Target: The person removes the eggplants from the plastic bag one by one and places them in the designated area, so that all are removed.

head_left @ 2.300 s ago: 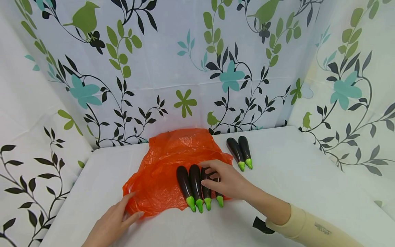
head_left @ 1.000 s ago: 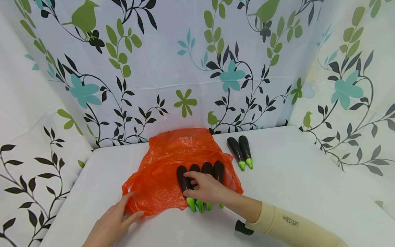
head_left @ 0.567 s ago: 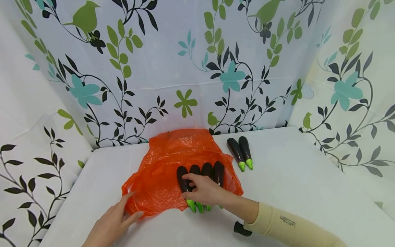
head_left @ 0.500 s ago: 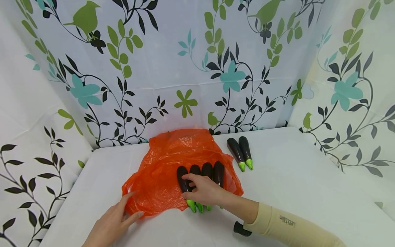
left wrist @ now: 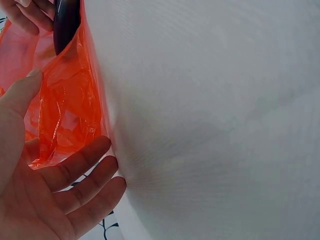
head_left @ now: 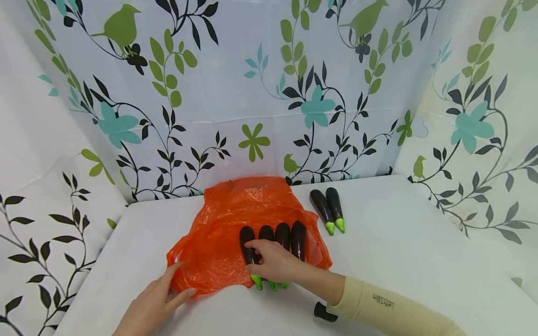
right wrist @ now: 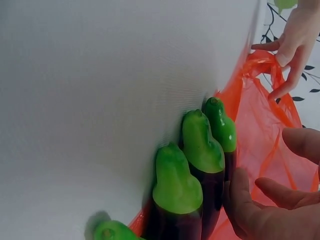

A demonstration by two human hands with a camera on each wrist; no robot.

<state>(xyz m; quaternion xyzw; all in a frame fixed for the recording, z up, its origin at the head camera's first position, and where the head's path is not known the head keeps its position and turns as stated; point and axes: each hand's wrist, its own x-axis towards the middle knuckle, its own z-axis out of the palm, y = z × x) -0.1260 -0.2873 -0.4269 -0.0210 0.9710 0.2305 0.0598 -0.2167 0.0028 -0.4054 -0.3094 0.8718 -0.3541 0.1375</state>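
Observation:
Several dark eggplants (head_left: 298, 238) with green stems lie side by side in the open mouth of an orange plastic bag (head_left: 222, 247), stems towards me. My right hand (head_left: 275, 263) reaches over the row, its thumb and index fingertips touching the leftmost eggplant (head_left: 246, 238). In the right wrist view, its fingers are loosely spread beside that eggplant (right wrist: 222, 127); I see nothing gripped between them. At the bag's left edge rests my left hand (head_left: 153, 298). The left wrist view shows its thumb and fingers spread apart, thumb against the bag's rim (left wrist: 60, 120).
Two more eggplants (head_left: 328, 210) lie together on the white tabletop (head_left: 399, 242), right of the bag. A small black object (head_left: 325, 312) is beside my right sleeve. A patterned cloth (head_left: 235, 84) hangs behind the table.
My right hand has moved left from the right end of the row to the leftmost eggplant. That eggplant's stem end has shifted slightly left. The left hand has stayed put.

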